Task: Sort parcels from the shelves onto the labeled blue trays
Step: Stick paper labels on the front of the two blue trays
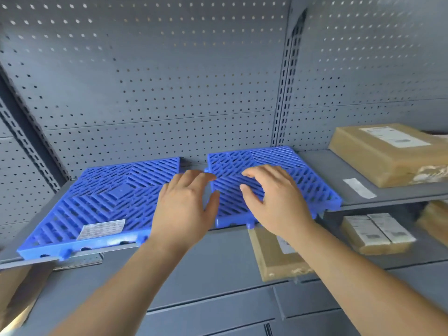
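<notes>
Hands: left hand (184,204) and right hand (274,202) both empty, fingers loosely spread, over the right blue tray (312,180) at frame centre | Trays: both bare; left blue tray (101,202) carries a label | Target: taped cardboard parcel (388,156) on the shelf (322,170), right edge of frame | Handling: probably stiff and light, tape slick; best taken by opposite sides.
</notes>
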A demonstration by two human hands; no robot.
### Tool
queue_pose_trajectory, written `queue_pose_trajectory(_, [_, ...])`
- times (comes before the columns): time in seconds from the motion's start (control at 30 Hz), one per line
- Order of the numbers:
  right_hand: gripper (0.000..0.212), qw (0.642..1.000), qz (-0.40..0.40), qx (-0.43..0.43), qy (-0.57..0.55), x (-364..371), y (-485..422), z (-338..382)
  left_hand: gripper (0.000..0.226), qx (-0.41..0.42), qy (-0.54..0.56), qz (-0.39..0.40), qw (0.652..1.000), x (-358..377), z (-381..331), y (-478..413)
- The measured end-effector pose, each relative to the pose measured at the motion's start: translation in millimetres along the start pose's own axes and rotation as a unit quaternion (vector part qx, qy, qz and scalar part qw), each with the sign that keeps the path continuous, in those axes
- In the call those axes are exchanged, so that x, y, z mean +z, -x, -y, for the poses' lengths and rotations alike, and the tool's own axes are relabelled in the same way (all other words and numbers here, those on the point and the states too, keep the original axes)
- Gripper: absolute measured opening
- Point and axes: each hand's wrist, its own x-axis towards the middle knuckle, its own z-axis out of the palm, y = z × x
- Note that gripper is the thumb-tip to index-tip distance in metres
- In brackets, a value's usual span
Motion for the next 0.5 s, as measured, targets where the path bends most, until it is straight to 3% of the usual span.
queue_pose_trajectory(0.17, [0.029, 1.0, -0.022, 0.01, -0.006, -50, 16, -84, 0.041, 0.003, -0.002, 0.017, 1.0, 44, -88, -18])
queue_pose_trajectory(0.5, [0.03, 0.998, 0.018, 0.067, 0.008, -122, 54, -231, 0.039, 0.027, -0.019, 0.06, 0.998, 125, -232, -36])
